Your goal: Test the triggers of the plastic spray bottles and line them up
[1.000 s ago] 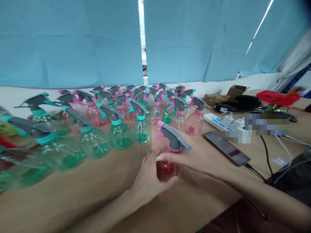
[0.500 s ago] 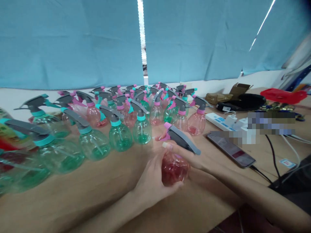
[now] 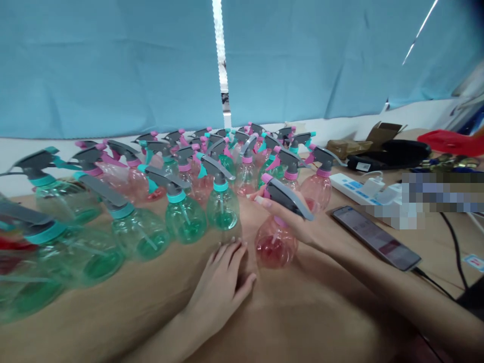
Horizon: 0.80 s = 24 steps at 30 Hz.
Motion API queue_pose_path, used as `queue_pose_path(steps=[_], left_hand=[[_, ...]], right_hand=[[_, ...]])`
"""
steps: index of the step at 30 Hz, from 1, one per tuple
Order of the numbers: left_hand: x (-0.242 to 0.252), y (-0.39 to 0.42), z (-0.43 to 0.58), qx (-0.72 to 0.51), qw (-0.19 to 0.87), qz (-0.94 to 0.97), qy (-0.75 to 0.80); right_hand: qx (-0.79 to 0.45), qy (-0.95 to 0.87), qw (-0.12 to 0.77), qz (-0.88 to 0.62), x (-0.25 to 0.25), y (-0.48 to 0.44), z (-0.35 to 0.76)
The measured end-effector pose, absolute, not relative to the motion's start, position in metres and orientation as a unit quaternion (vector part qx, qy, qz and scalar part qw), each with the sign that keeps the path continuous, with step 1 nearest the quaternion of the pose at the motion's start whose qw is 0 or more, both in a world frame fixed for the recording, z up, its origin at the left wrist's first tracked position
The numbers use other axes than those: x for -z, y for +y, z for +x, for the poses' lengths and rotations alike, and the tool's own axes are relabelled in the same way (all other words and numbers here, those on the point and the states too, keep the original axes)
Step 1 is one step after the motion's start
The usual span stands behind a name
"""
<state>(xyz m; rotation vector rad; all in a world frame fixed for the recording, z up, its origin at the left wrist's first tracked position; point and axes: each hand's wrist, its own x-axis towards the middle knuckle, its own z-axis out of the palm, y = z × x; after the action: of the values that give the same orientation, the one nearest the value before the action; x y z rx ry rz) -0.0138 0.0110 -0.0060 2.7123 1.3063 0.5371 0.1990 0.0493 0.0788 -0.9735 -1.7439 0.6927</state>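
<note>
A pink, see-through spray bottle (image 3: 277, 247) with a grey and pink trigger head stands upright at the middle of the table. Around its neck, just below the trigger head, my right hand (image 3: 285, 214) is closed. To the left of that bottle, my left hand (image 3: 223, 280) rests on the tabletop with fingers apart and nothing in it. Beyond my left fingertips stands a green spray bottle (image 3: 223, 209) with a turquoise collar. Another green spray bottle (image 3: 185, 217) is beside it on the left.
Several more green and pink spray bottles crowd the table's left and back. On the right lie a phone (image 3: 374, 237) with a cable and a white power strip (image 3: 350, 185). Farther back are an opened cardboard box (image 3: 383, 133) and a red tray (image 3: 449, 141). Blue cloth (image 3: 113, 65) hangs behind.
My left hand has let go of the pink bottle's body and moved down and left onto the table. My right hand still grips the bottle's neck. The view has shifted slightly.
</note>
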Motion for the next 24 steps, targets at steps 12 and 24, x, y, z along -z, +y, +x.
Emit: queue_pose_path(steps=[12,24], left_hand=[[0.012,0.009,-0.012,-0.177,-0.011,0.894,0.411],[0.013,0.008,-0.013,-0.180,-0.020,0.885,0.429]], right_hand=[[-0.265,-0.754,0.427,-0.424,-0.080,0.062,0.193],[-0.294,-0.752,0.447,-0.384,-0.094,0.052,0.183]])
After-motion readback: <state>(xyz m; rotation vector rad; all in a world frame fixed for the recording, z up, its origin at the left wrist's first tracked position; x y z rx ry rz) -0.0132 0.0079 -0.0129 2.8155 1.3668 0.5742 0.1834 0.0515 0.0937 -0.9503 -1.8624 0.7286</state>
